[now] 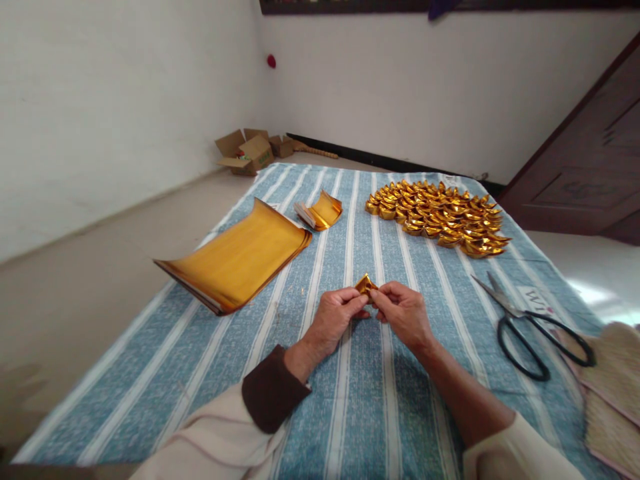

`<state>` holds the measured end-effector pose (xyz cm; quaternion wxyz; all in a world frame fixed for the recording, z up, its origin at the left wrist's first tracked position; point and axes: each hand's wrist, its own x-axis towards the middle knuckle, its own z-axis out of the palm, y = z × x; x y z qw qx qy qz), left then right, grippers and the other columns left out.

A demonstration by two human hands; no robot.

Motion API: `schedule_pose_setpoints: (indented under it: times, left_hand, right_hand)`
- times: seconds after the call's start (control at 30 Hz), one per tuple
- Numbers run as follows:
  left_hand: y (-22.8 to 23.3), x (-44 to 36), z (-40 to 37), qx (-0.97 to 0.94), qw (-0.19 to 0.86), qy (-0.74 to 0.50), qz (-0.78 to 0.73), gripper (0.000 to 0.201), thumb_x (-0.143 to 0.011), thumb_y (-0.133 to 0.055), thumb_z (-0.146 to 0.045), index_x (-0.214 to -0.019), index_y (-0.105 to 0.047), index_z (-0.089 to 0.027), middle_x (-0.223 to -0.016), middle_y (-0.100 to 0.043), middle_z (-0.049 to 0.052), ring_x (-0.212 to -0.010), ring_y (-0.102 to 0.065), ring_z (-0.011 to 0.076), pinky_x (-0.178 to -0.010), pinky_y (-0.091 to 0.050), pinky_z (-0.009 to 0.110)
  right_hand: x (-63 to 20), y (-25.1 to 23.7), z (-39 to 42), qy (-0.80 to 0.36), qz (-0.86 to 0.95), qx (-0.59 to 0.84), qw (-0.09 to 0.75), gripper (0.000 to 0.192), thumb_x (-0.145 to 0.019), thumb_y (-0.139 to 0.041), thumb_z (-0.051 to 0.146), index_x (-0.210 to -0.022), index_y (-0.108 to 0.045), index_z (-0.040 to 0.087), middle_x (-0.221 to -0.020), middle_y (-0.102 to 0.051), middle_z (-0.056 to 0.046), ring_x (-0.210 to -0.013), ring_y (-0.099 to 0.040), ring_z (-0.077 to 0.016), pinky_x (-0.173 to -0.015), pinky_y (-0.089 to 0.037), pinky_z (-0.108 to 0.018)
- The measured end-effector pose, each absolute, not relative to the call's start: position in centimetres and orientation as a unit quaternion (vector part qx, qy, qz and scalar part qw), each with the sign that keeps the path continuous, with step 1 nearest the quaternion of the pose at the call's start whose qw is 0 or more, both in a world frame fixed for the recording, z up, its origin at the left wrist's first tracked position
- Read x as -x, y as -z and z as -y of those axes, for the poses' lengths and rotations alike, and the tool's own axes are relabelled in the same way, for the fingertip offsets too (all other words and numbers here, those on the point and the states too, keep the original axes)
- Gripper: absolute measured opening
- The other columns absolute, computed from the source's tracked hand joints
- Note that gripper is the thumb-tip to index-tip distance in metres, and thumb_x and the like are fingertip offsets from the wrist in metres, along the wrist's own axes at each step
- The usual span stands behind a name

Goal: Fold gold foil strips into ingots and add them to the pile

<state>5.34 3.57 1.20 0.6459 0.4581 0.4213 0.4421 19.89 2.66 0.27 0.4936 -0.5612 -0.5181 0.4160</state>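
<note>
Your left hand [334, 319] and right hand [403, 312] meet above the middle of the desk [350, 400], a little in from its near edge, and between them they pinch a small folded piece of gold paper [366, 285]; the fingers of both hands are drawn in narrow on it, thumb and forefinger tips closed on its two ends. It looks like thin foil-faced paper, so judge it very light, slick on the shiny side and quick to crease or tear: hold it at the folded ends, as you do, not on the puffed middle. Near the right edge lie black scissors [537, 333], blades pointing away from you, with a woven mat [617, 393] at the near right corner, just beside the handles. Toward the left edge sits a curled stack of gold sheets [240, 257], and beyond it a smaller curled bundle [320, 212]. At the far right a heap of finished gold folds [440, 217] spreads wide. The striped cloth around your hands is bare on both sides, so there is room to move.
</note>
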Motion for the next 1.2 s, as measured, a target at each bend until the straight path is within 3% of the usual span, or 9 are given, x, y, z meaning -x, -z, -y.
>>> schedule_pose_setpoints:
  times: [0.57, 1.2]
  left_hand:
    - [-1.29, -5.51, -3.45, -0.474, 0.626, -0.443, -0.433, 0.018, -0.076, -0.074, -0.028, -0.067, -0.073, -0.013, -0.073, -0.064, 0.004, -0.069, -0.058, 0.0142, -0.066, -0.052, 0.026]
    - [-1.24, -5.2, -3.37, -0.582, 0.526, -0.422, -0.454, 0.018, -0.081, -0.065, -0.025, -0.068, -0.074, -0.017, -0.067, -0.061, 0.003, -0.066, -0.055, 0.0159, -0.065, -0.043, 0.028]
  right_hand:
    - [-19.61, -0.51, -2.57, -0.423, 0.484, 0.58, 0.501, 0.043, -0.074, -0.068, 0.06, -0.065, -0.06, 0.019, -0.052, -0.058, 0.002, -0.044, -0.052, -0.0117, -0.042, -0.043, -0.023]
    - [-19.79, -0.43, -2.62, -0.437, 0.488, 0.585, 0.478, 0.04, -0.075, -0.066, 0.057, -0.064, -0.06, 0.018, -0.054, -0.058, 0.001, -0.045, -0.053, -0.0114, -0.043, -0.045, -0.023]
